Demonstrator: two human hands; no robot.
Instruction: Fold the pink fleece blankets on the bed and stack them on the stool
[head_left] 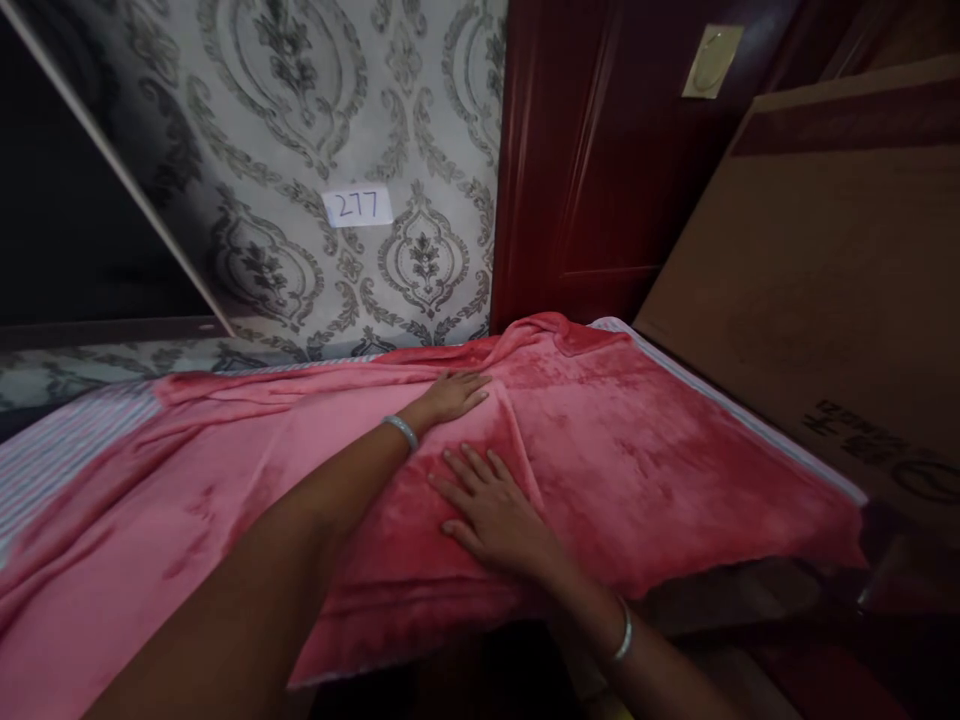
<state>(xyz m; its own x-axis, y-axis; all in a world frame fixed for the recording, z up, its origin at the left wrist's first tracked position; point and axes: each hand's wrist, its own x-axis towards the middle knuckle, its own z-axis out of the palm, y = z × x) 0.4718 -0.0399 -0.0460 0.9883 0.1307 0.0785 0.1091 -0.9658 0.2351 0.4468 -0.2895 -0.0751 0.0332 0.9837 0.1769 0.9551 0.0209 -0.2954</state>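
Note:
A pink plush blanket (645,450) lies spread over a bed with a striped sheet (52,450). My left hand (450,395) rests flat on the blanket near its far edge, fingers stretched out, a silver bangle on the wrist. Nearer to me, my right hand (491,510) lies flat on the blanket too, fingers spread, also with a bangle on its wrist. Neither hand holds anything. A raised fold of the blanket runs between and to the right of the two hands.
Patterned wallpaper (300,130) with a paper label reading 277 (358,207) stands behind the bed. A dark red wooden door (600,150) is at the back right. A large cardboard box (810,290) leans along the bed's right side.

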